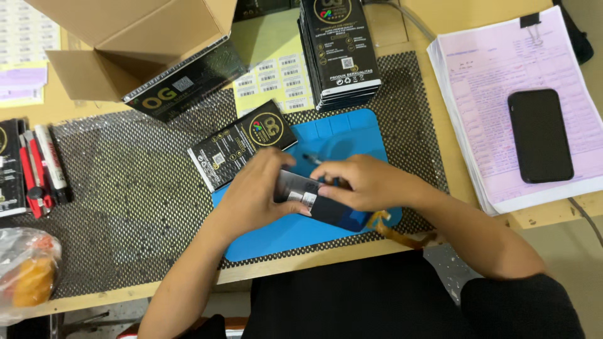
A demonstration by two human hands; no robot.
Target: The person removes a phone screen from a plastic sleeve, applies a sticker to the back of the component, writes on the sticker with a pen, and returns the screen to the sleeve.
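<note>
Left hand (254,194): fingers curled around the left end of a dark flat panel (320,204), gripping it. Right hand (364,182): thumb and fingers pinched on the panel's upper right part, holding it.

Panel: held just above the blue mat (352,129), near the tabletop's (440,16) front edge, roughly mid-width; an orange ribbon (392,232) trails from its right end.

Flat black box (242,143): lies tilted across the mat's back left corner, just beside the left hand.

Stack of black boxes (339,53): back edge, behind the mat.

Yellow label sheet (270,75): left of the stack.

Open carton (138,44): back left corner, on its side.

Markers (41,169): left edge.

Paper pile (502,69): right edge, with a black phone (540,135) lying on it.
</note>
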